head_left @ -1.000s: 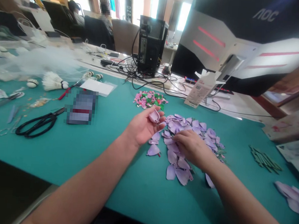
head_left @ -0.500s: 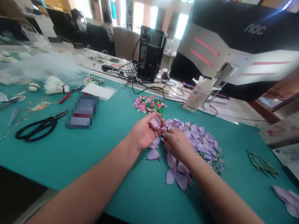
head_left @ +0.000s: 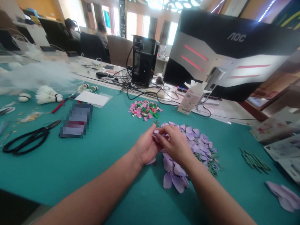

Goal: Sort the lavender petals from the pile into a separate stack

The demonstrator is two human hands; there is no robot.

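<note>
A heap of purple petal pieces (head_left: 196, 145) lies on the teal mat (head_left: 90, 156) in the middle of the view. My left hand (head_left: 145, 146) and my right hand (head_left: 175, 143) meet just above the heap's left edge. Their fingertips are pinched together on a small purple petal (head_left: 157, 135), which is mostly hidden between the fingers. More loose petals (head_left: 173, 176) lie below my wrists.
Pink and green small pieces (head_left: 145, 109) sit behind the hands. Black scissors (head_left: 26, 140) and a shuttlecock (head_left: 47, 95) lie left. Green sticks (head_left: 254, 160) and more petals (head_left: 284, 197) lie right. A monitor (head_left: 226, 52), a computer case (head_left: 143, 59) and cables stand at the back. People sit far left.
My right hand left the heap and moved left to meet my left hand. Both hands now pinch the petal that the left hand held alone. The view has tilted up slightly.
</note>
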